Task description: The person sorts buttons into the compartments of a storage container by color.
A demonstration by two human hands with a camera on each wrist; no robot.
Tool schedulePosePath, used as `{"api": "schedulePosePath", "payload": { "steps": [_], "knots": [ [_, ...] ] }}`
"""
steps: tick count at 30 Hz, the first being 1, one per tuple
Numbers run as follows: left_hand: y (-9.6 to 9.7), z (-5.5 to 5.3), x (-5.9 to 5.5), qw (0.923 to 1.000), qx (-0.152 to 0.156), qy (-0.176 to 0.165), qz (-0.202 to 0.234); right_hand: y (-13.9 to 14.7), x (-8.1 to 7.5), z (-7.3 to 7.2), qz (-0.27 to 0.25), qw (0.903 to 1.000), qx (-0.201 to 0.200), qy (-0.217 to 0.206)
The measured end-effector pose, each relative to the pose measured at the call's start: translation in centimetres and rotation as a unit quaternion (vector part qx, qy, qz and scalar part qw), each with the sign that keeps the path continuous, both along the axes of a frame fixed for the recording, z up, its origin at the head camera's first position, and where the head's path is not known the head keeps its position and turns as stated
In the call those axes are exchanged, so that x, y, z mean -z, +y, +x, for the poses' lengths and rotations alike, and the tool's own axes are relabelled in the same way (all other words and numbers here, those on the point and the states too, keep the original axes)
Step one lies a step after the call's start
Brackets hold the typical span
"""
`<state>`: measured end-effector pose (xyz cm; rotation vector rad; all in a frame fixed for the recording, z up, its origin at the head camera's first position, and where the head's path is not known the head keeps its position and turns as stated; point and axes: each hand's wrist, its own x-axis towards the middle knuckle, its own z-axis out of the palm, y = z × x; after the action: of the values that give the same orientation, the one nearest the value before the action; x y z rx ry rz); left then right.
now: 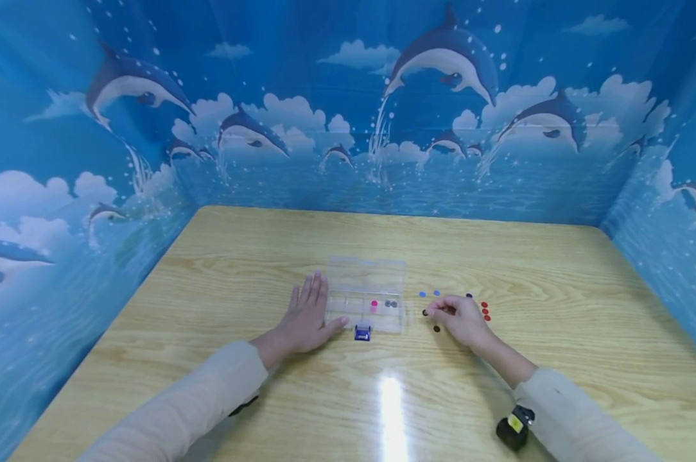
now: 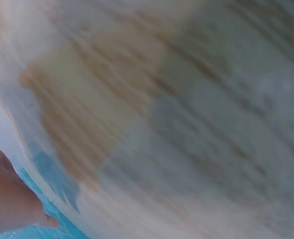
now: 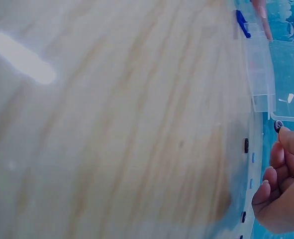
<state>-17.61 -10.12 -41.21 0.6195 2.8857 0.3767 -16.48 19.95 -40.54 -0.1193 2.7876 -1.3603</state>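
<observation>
My left hand (image 1: 309, 319) lies with straight fingers against the left side of a clear plastic compartment box (image 1: 384, 326). Its lid (image 1: 366, 273) is swung back, and a blue latch (image 1: 362, 333) sticks out at the front. To the right of the box, my right hand (image 1: 462, 321) pinches a black button (image 3: 278, 125) between thumb and finger, just above the table. Inside the box are a red button (image 1: 374, 303), a pink one beside it and two grey buttons (image 1: 391, 304) in another compartment. The left wrist view shows only part of the left hand (image 2: 12, 196).
Two blue buttons (image 1: 436, 293) lie between the box and my right hand. Another black button (image 1: 437, 328) is nearer me, and a dark one (image 1: 469, 296) sits behind the hand. Three red buttons (image 1: 485, 312) form a column to the right. Dolphin-print curtains surround the wooden table (image 1: 255, 250).
</observation>
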Motion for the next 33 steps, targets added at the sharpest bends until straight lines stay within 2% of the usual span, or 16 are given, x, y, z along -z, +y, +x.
{"api": "schedulePosePath", "payload": {
  "steps": [7, 19, 24, 33],
  "knots": [
    [0.1, 0.1, 0.2, 1.0, -0.004, 0.003, 0.005, -0.6, -0.4, -0.3, -0.016, 0.9997, 0.016, -0.006],
    [0.0, 0.1, 0.2, 0.9999, -0.009, 0.003, 0.008, -2.3, -0.9, -0.6, -0.042, 0.999, 0.007, -0.01],
    [0.0, 0.2, 0.0, 0.9999, -0.011, -0.004, 0.009, -3.2, -1.1, -1.0, -0.04, 0.9991, 0.016, -0.006],
    [0.1, 0.2, 0.0, 0.9999, -0.011, -0.004, 0.008, -4.6, -1.1, -1.4, -0.059, 0.9975, 0.031, -0.024]
  ]
}}
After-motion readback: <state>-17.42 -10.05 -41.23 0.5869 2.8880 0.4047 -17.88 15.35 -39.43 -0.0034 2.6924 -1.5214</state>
